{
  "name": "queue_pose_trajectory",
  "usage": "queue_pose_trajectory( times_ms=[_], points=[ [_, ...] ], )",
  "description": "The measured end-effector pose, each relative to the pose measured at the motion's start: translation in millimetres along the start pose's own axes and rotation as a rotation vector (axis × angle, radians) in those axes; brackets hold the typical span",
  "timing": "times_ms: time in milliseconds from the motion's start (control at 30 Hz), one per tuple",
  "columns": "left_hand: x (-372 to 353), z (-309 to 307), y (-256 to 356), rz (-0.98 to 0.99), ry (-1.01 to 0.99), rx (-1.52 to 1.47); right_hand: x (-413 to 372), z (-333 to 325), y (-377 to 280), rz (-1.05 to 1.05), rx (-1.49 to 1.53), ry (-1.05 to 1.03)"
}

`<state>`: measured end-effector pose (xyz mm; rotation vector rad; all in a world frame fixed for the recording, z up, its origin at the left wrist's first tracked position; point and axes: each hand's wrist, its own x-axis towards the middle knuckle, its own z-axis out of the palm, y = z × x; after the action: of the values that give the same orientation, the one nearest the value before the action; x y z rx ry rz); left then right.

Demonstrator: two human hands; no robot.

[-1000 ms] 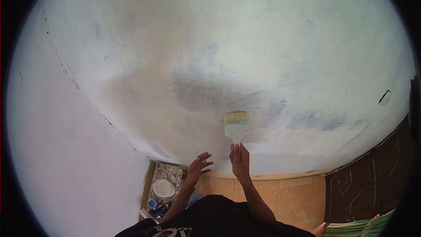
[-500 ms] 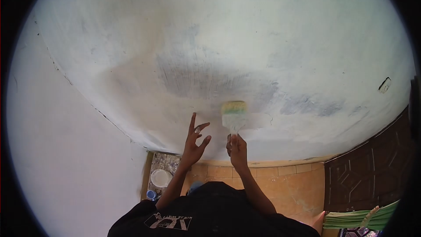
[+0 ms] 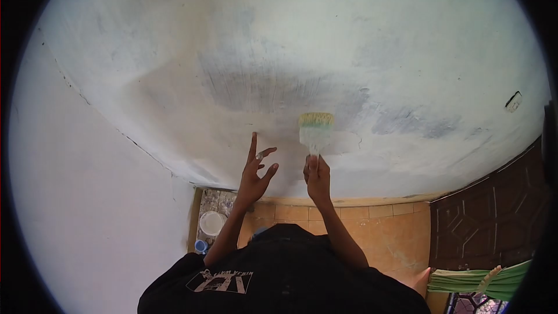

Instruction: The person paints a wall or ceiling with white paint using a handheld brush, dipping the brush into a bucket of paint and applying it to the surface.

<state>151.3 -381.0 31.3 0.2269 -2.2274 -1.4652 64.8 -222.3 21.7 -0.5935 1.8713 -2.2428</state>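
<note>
My right hand (image 3: 317, 178) is wrapped round the handle of a wide paintbrush (image 3: 315, 131), bristles pointing up. Its head is pale with yellow and green bristles and overlaps the wall (image 3: 360, 157) in this view. To its left, my left hand (image 3: 256, 171) is raised before the same wall with the index finger stretched up, the other fingers and thumb apart, and a ring on one finger. Nothing is in it. Grey, streaked patches (image 3: 250, 90) spread over the whitish wall just above both hands.
A white bucket (image 3: 213, 223) and a blue cup (image 3: 201, 246) stand on the paint-spattered floor at lower left. Orange tiles (image 3: 372, 238) run below the wall. On the right are a dark carved wooden door (image 3: 488, 215), a green curtain (image 3: 465, 285) and a small wall fitting (image 3: 514, 102).
The paintbrush and my right hand have moved upward along the wall. My left hand sits slightly higher in view, in the same pose. The whole view has shifted a little.
</note>
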Motion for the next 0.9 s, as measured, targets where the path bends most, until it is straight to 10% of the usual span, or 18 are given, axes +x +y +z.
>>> queue_pose_trajectory(
  times_ms=[900],
  points=[
    [5, 3, 1, 0.082, 0.034, 0.589, 48, 10, -73, -0.057, 0.144, -0.080]
  ],
)
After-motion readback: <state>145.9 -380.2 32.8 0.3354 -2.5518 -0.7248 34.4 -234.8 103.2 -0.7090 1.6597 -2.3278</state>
